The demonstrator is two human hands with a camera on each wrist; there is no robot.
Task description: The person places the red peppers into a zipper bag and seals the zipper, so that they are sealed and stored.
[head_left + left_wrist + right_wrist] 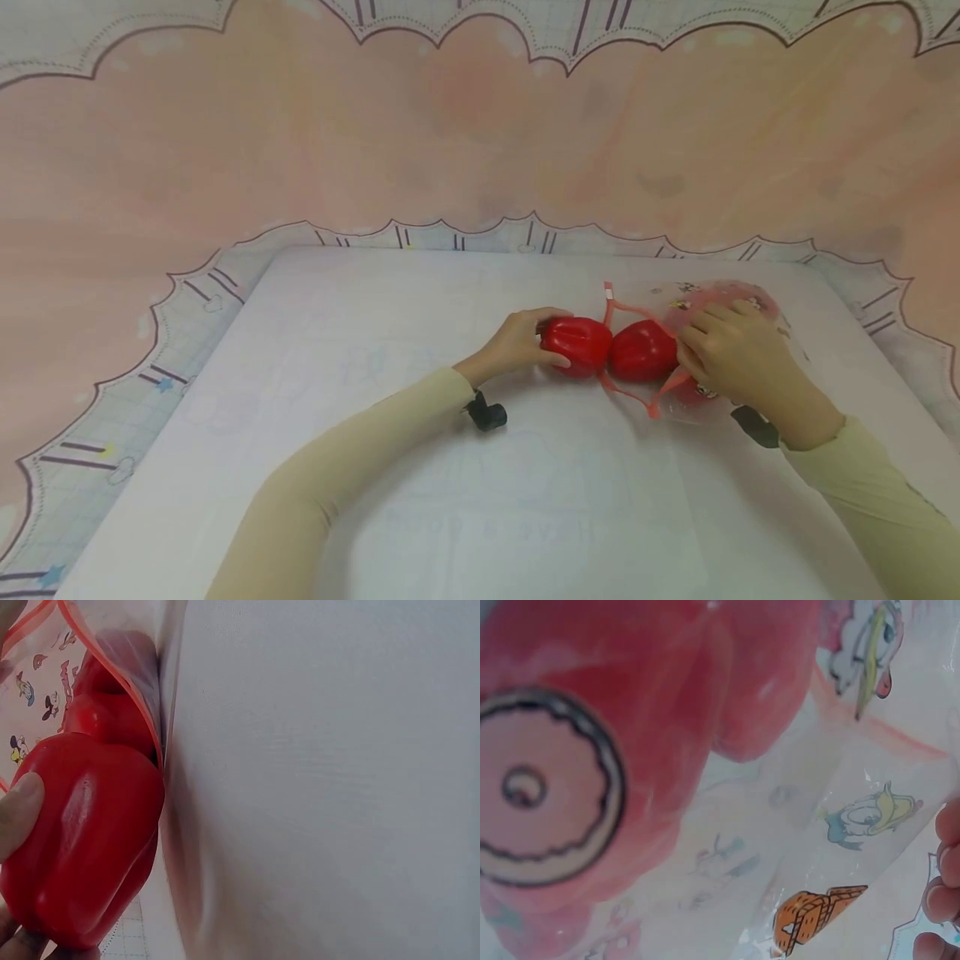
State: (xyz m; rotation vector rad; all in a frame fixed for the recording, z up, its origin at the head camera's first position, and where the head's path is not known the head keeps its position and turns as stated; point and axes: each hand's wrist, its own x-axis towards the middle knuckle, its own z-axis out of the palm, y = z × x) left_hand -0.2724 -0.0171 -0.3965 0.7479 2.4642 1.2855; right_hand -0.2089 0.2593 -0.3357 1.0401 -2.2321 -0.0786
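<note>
In the head view my left hand (pixel 517 340) grips a glossy red bell pepper (pixel 576 346) from its left end, thumb on the near side. A second red bell pepper (pixel 643 350) touches it on the right, at the mouth of a clear plastic bag (pixel 720 300) with cartoon prints and an orange-red edge. The left wrist view has the gripped pepper (pixel 86 832) at the open bag mouth, another pepper (pixel 105 712) partly inside. My right hand (pixel 738 354) holds the bag from above. Red peppers (pixel 660 712) show through its film in the right wrist view.
A white tabletop (pixel 420 467) lies beneath everything. Behind and around it hangs a pink patterned cloth (pixel 450 150) with a scalloped border. Black wrist cameras (pixel 487 414) sit under both wrists. An orange-red strap with a white tag (pixel 609 293) sticks up behind the peppers.
</note>
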